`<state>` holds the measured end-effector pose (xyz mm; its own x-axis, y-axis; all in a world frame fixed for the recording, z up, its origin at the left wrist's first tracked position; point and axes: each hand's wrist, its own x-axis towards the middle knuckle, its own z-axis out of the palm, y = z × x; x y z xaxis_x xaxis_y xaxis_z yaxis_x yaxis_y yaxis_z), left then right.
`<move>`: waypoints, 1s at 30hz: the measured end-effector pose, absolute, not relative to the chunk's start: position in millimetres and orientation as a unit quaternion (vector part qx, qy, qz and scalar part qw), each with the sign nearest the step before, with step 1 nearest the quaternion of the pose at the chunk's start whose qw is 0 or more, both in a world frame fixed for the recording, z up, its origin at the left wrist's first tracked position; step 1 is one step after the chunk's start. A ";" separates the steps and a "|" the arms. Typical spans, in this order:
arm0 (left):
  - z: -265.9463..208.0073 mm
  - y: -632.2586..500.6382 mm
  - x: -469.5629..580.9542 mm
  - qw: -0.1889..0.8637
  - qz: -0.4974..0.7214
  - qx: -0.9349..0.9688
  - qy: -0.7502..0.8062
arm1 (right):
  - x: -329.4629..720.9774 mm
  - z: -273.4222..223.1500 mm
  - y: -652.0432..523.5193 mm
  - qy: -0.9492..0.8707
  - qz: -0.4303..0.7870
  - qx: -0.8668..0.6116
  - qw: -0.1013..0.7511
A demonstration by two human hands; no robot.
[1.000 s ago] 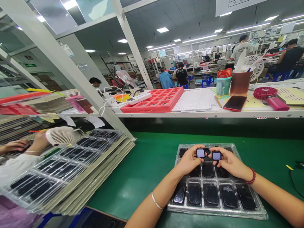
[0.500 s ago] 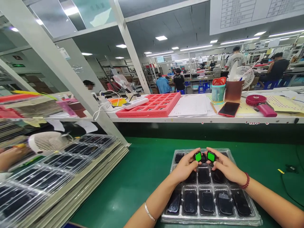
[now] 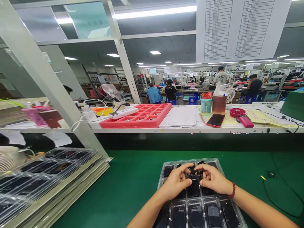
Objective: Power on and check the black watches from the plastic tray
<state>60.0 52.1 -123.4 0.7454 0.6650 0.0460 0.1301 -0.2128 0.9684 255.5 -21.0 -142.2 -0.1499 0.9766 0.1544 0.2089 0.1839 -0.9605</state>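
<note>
A clear plastic tray (image 3: 220, 163) of dark, rounded screen-like pieces lies on the green bench, with a row of black pieces (image 3: 196, 217) in its near cells. My left hand (image 3: 177, 182) is over the tray's middle, its fingers curled round a small black smartwatch (image 3: 190, 171) that is mostly hidden. Close beside it, my right hand (image 3: 213, 180) curls its thumb and fingers in the same way round a dark smartwatch, largely covered by the fingers. The two hands' fingertips nearly meet. No lit screen shows now.
Stacked trays of dark pieces (image 3: 54, 174) stand at the left, by a white fan (image 3: 9, 158). A shelf above the bench holds a red compartment tray (image 3: 142, 117), papers (image 3: 179, 116), a phone (image 3: 215, 120) and a pink hand fan (image 3: 242, 116). A black cable (image 3: 267, 196) lies right.
The green-lit smartwatch screens have gone from sight as both hands turned lower over the tray. My view has tilted upward and shifted right; the neighbouring person's hand at left has left the picture.
</note>
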 end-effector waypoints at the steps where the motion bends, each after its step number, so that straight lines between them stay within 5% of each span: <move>1: -122.7 51.8 59.9 0.562 0.234 0.746 0.269 | 254.9 -140.8 -21.7 -0.629 0.426 -0.472 0.447; 30: -125.4 51.2 59.4 0.561 0.229 0.751 0.262 | 255.7 -137.3 -26.1 -0.697 0.343 -0.488 0.397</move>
